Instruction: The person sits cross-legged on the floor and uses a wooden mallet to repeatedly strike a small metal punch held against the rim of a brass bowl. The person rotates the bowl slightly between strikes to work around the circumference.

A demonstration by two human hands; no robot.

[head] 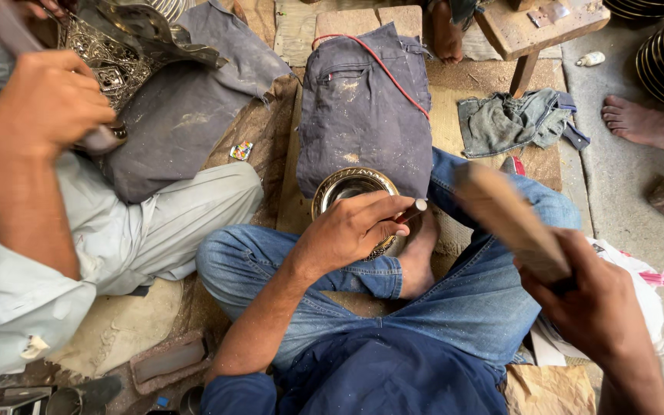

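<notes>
Left hand [351, 230] clamped on a thin metal punch [411, 211] over the brass bowl [347, 187] lying on the dusty cloth pad [363, 115], right hand [589, 303] clenched round a blurred wooden mallet [505, 219]; best keep punch steady, strike squarely, fingers clear.

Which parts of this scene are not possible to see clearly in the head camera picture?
- Head view: the tool in the right hand is motion-blurred; its kind is unclear.
- Head view: the left hand covers the near rim of the metal bowl and the tip of the thin rod.
- Head view: the co-worker's hand hides part of the ornate metal piece, which the top edge cuts off.
</notes>
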